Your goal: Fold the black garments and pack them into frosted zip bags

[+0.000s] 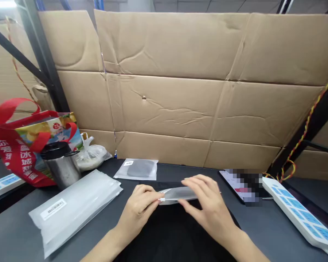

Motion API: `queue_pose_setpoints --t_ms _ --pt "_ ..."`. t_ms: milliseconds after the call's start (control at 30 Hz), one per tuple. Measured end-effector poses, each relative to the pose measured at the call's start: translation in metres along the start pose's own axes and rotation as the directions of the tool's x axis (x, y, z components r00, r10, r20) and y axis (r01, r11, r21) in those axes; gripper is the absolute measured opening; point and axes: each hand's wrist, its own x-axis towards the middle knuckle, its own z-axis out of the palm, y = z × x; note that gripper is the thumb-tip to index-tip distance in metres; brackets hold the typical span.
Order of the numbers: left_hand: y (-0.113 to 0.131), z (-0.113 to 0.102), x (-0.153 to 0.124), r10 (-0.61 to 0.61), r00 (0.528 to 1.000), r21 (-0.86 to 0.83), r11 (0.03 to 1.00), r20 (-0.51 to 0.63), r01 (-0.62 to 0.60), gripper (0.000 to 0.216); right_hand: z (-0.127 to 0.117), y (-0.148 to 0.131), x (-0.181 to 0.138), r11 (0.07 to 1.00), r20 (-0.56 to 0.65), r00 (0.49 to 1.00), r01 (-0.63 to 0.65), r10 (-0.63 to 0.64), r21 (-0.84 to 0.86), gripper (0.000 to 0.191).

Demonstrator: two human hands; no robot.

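A frosted zip bag (177, 194) is held up between my two hands, its mouth edge toward me. My left hand (140, 205) pinches the white slider at the bag's left end between thumb and forefinger. On the bag's right part, my right hand (203, 203) grips with the thumb at the near edge and the fingers over the top. Black cloth (172, 233) lies beneath and in front of both hands. What the bag contains, if anything, cannot be made out.
Stacked frosted bags (79, 207) with a barcode label lie left. Behind is a flat bag (139, 170) with something dark inside. A steel flask (61, 165), a red carrier bag (24, 145) and a knotted plastic bag (91, 154) stand far left. A phone (240, 185) and power strip (300, 214) lie right.
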Motion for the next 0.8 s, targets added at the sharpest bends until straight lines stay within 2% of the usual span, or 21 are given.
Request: queue_pose_setpoints --t_ms 100,200,300,467,600,700,767,800 --pt "0.008 0.001 0.005 0.068 0.997 0.027 0.997 0.024 -0.069 0.018 0.011 -0.027 0.014 0.979 0.084 0.983 0.152 -0.164 0.133 0.020" --pt "0.009 -0.003 0.007 0.106 0.994 0.061 0.992 0.036 -0.108 0.019 0.016 -0.030 0.014 0.965 0.084 0.974 0.194 -0.211 0.175 0.018" --pt "0.001 -0.010 0.006 0.141 0.990 0.116 0.983 0.013 -0.141 0.018 0.004 -0.010 0.002 0.977 0.068 0.983 0.160 -0.171 0.137 0.016" --pt "-0.015 -0.017 0.001 0.108 0.993 0.146 0.983 0.049 -0.114 0.019 -0.023 0.038 -0.029 0.998 0.127 0.990 0.057 -0.060 0.026 0.016" --pt "-0.018 -0.017 -0.003 0.091 0.994 0.163 0.982 0.052 -0.099 0.020 -0.032 0.066 -0.047 1.000 0.149 0.989 -0.017 0.020 -0.026 0.014" --pt "-0.015 -0.016 -0.001 0.106 0.993 0.153 0.982 0.046 -0.112 0.019 -0.033 0.064 -0.048 0.997 0.119 0.992 -0.032 0.040 -0.071 0.023" --pt "-0.011 -0.015 0.001 0.114 0.993 0.142 0.983 0.037 -0.118 0.019 -0.029 0.049 -0.043 0.996 0.070 0.998 0.007 -0.001 -0.088 0.032" --pt "-0.010 -0.015 0.002 0.121 0.992 0.140 0.982 0.034 -0.124 0.019 -0.026 0.040 -0.040 0.996 0.047 0.998 0.038 -0.034 -0.083 0.030"
